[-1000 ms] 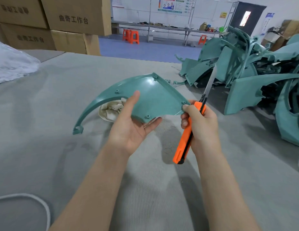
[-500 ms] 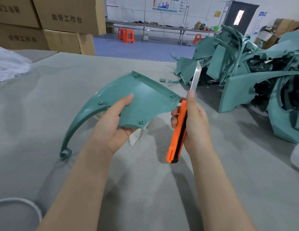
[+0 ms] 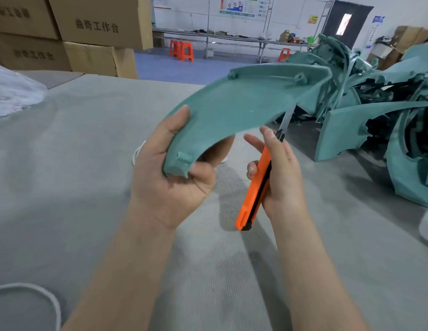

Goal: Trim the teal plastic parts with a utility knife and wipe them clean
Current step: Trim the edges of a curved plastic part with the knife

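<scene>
My left hand (image 3: pixel 170 177) grips the narrow end of a curved teal plastic part (image 3: pixel 244 103) and holds it up above the table, its wide end pointing right and away. My right hand (image 3: pixel 280 177) holds an orange utility knife (image 3: pixel 256 187). The knife's blade (image 3: pixel 286 118) is extended and reaches up behind the part's lower edge, so its tip is hidden. A bit of white cloth (image 3: pixel 137 152) shows on the table behind my left hand, mostly hidden.
A big pile of teal plastic parts (image 3: pixel 375 103) fills the right of the grey table (image 3: pixel 65 163). Cardboard boxes (image 3: pixel 88 32) stand at the back left, a white bag (image 3: pixel 14 91) at the left edge, a white cord (image 3: pixel 41 292) at the bottom left.
My left hand has shifted its grip to the part's narrow end and swung the part up and to the right. The knife blade now sits behind the part's edge.
</scene>
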Demonstrator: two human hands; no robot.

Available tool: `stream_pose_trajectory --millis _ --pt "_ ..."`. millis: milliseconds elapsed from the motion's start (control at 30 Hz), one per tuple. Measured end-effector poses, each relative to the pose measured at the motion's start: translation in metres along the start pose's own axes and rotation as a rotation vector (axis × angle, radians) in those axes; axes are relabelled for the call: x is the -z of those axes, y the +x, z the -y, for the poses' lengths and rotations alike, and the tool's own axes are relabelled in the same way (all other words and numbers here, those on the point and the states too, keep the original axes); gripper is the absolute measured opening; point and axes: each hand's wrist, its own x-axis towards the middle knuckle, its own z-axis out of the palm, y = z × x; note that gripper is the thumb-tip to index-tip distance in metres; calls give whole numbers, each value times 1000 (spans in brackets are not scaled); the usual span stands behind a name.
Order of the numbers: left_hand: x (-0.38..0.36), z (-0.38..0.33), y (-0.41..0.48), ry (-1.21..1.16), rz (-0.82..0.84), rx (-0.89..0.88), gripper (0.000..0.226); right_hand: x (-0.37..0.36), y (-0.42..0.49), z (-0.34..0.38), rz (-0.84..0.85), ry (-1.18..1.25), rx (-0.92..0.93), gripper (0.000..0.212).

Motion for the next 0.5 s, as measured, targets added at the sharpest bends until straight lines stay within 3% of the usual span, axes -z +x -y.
stream_pose_trajectory --millis 167,367,500 --pt "-7 2 7 -22 -67 146 33 1 -4 4 66 7 298 34" --pt "3 9 16 33 -192 219 51 8 -4 15 160 57 416 37" --pt "14 11 14 94 -246 168 22 9 -5 14 140 -57 391 10"
